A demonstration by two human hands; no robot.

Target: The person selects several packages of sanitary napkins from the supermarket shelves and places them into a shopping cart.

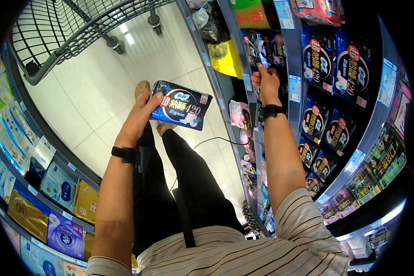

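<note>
My left hand [141,112] grips a dark blue pack of sanitary pads [181,105] by its left end, thumb on top, above the aisle floor. The printed front of the pack faces up. Over on the right, my right hand [269,84] reaches into a shelf, with some fingers curled and one extended. Its extended finger meets the near edge of a similar dark blue pack [255,48] on that shelf. Whether it grips that pack cannot be told. Both wrists wear black straps with small devices.
A wire shopping cart [58,34] stands at the upper left on the tiled floor [89,100]. More dark pad packs [352,65] fill the right shelves. A yellow bag [224,58] lies low there. Tissue packs [65,234] line the left shelves. A thin black cable [210,138] crosses before my legs.
</note>
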